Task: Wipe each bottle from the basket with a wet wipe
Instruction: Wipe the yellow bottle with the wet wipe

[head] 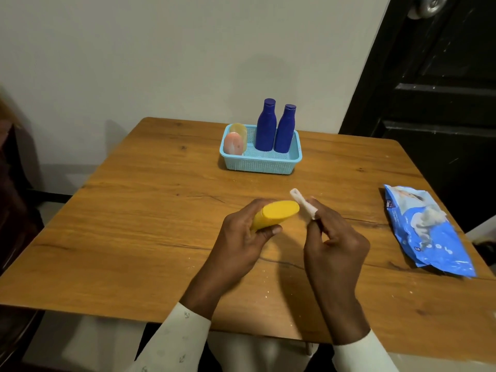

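My left hand [243, 237] grips a yellow bottle [277, 212] above the middle of the wooden table [134, 224], its flat base turned toward me. Just to its right, my right hand [334, 237] pinches a folded white wet wipe [303, 204] that almost touches the bottle's edge. At the back of the table stands a light blue basket [261, 163]. Two dark blue bottles [265, 126] [285, 130] stand upright in it, and a pink bottle [233, 143] and a pale yellow bottle [239, 128] lean at its left end.
A blue pack of wet wipes [426, 234] lies at the table's right edge with a wipe sticking out of its opening. A black door [434, 103] is behind on the right, a pale wall behind the table. A dark chair [13, 197] is at the left.
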